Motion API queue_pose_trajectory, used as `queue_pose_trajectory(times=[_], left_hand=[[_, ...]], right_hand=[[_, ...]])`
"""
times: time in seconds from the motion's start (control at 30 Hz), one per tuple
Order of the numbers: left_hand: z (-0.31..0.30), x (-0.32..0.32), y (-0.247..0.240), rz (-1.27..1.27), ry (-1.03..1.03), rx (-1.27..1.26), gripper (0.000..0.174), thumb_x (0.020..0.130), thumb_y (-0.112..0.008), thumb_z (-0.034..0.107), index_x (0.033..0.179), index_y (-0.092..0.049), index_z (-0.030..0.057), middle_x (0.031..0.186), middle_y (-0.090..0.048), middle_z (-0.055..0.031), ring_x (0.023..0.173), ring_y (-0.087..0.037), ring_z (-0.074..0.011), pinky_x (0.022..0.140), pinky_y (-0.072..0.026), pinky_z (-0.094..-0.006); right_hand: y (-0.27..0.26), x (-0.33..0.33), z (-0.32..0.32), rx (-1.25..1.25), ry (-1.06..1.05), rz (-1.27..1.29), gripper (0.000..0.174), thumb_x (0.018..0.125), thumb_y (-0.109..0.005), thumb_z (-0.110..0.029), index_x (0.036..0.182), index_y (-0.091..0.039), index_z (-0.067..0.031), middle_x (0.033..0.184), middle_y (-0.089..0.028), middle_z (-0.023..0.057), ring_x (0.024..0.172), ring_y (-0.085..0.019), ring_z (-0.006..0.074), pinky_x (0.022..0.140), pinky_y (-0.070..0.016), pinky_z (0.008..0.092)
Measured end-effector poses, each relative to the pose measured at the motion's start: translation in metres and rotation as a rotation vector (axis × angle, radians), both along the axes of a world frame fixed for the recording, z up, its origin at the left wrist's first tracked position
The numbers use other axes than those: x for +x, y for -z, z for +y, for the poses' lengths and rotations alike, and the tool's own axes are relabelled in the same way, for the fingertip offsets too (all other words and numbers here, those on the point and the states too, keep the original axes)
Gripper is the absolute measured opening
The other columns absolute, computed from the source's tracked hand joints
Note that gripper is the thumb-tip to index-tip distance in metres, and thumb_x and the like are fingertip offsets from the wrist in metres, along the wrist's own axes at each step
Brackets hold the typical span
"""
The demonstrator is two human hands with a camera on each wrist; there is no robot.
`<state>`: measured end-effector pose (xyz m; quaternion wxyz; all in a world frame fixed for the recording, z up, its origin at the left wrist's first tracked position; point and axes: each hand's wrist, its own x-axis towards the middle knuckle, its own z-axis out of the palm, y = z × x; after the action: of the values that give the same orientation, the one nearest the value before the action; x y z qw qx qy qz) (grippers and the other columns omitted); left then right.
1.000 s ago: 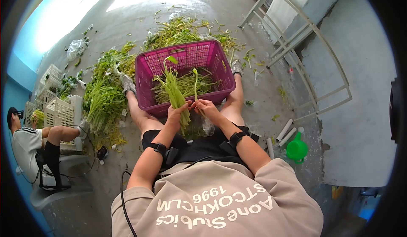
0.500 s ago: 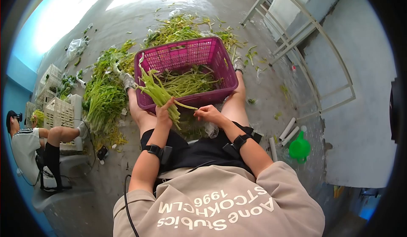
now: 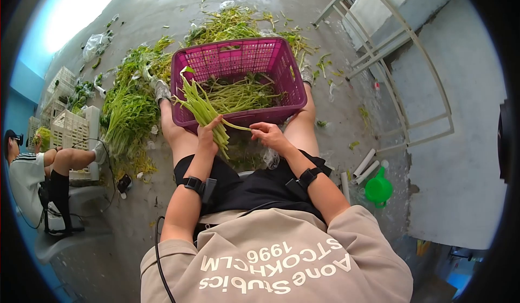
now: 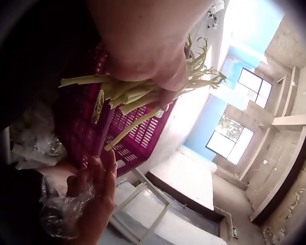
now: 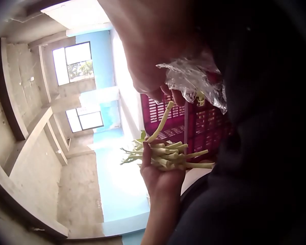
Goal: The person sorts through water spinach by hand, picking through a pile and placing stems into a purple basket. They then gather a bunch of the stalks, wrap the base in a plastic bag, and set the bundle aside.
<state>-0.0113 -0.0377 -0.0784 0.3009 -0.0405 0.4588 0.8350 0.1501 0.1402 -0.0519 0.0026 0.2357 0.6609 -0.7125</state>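
In the head view my left hand grips a bunch of pale green celery-like stalks over the crate's near left corner. One stalk sticks out of the bunch toward my right hand, whose extended front fingers are right at its cut end. Clear plastic film is bunched in the palm of the right hand, under its curled rear fingers. Between my legs stands a magenta plastic crate with more loose stalks on its bottom.
Leafy green heaps lie left of and beyond the crate. Another person sits at the far left beside cream crates. A metal frame, white pipes and a green plastic container are on the right.
The stalk my right hand held upright now lies across the bunch in my left hand. The bunch has tilted left over the crate, and the right fingers have loosened from the stalk's end.
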Motion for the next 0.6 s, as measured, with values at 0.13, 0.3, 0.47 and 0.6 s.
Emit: queue_pose_trajectory(times=[0.13, 0.3, 0.47, 0.6], left_hand=[[0.0, 0.002, 0.001, -0.031, 0.018, -0.024, 0.019, 0.084, -0.073, 0.003, 0.101, -0.067, 0.0, 0.087, -0.068, -0.0062, 0.07, -0.064, -0.0162, 0.061, -0.0503, -0.0294], [0.0, 0.004, -0.002, -0.02, 0.048, -0.026, 0.019, 0.083, -0.074, 0.003, 0.101, -0.067, 0.0004, 0.087, -0.068, -0.0059, 0.071, -0.063, -0.0159, 0.061, -0.0501, -0.0295], [0.003, 0.01, -0.013, -0.061, 0.08, -0.038, 0.02, 0.083, -0.073, 0.003, 0.101, -0.065, 0.0005, 0.086, -0.067, -0.0066, 0.075, -0.068, -0.0189, 0.064, -0.0536, -0.0311], [0.011, 0.02, -0.024, -0.062, 0.072, 0.017, 0.02, 0.083, -0.073, 0.002, 0.1, -0.063, 0.0006, 0.085, -0.067, -0.007, 0.076, -0.069, -0.0204, 0.065, -0.055, -0.0323]], right_hand=[[0.003, -0.002, -0.007, 0.06, -0.111, -0.024, 0.027, 0.094, -0.064, -0.023, 0.113, -0.067, -0.0029, 0.084, -0.069, -0.0003, 0.067, -0.05, 0.005, 0.059, -0.0412, 0.0238], [0.003, -0.004, -0.005, 0.031, -0.101, -0.017, 0.023, 0.094, -0.062, -0.022, 0.103, -0.071, -0.0022, 0.08, -0.069, -0.0003, 0.068, -0.051, 0.0053, 0.06, -0.04, 0.0232], [0.004, -0.006, -0.008, 0.101, -0.101, 0.02, 0.021, 0.088, -0.062, -0.017, 0.085, -0.073, 0.0008, 0.067, -0.066, 0.0011, 0.062, -0.055, 0.0067, 0.058, -0.0424, 0.0239], [0.013, -0.013, -0.018, 0.177, -0.029, 0.027, 0.019, 0.083, -0.064, -0.015, 0.078, -0.073, 0.0009, 0.063, -0.063, 0.0011, 0.057, -0.054, 0.0067, 0.054, -0.0415, 0.0228]])
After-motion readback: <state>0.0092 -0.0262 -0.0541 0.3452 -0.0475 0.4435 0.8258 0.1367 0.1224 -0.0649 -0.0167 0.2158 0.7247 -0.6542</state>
